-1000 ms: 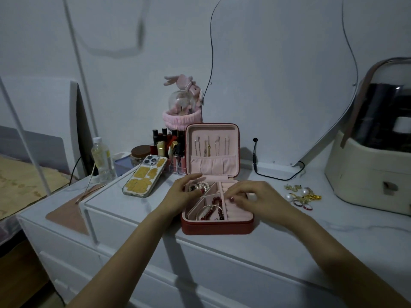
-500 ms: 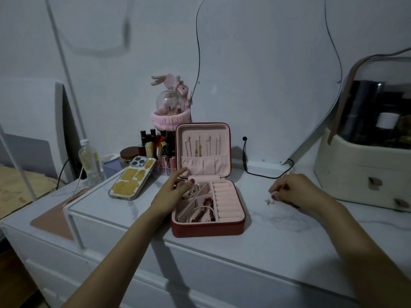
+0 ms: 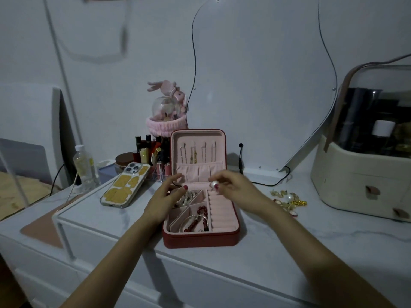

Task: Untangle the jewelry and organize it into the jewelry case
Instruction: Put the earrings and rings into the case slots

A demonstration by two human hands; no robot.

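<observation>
A red jewelry case with pink lining lies open on the white dresser, its lid upright with necklaces hanging in it. A pearl bracelet and a red bead bracelet lie in its left compartments. My right hand hovers over the case's back right part and pinches a pearl earring at its fingertips. My left hand rests at the case's left rim, fingers relaxed over the pearl compartment. A small heap of gold and pearl jewelry lies on the dresser to the right.
A phone in a patterned case lies left of the jewelry case. Behind it stand lipsticks, a brown-lidded jar, a bottle and a pink domed ornament. A cream cosmetics box fills the right side. A mirror leans on the wall.
My right hand has come back from the jewelry heap on the right to above the case, now pinching a pearl earring. The left hand stays at the case's left rim.
</observation>
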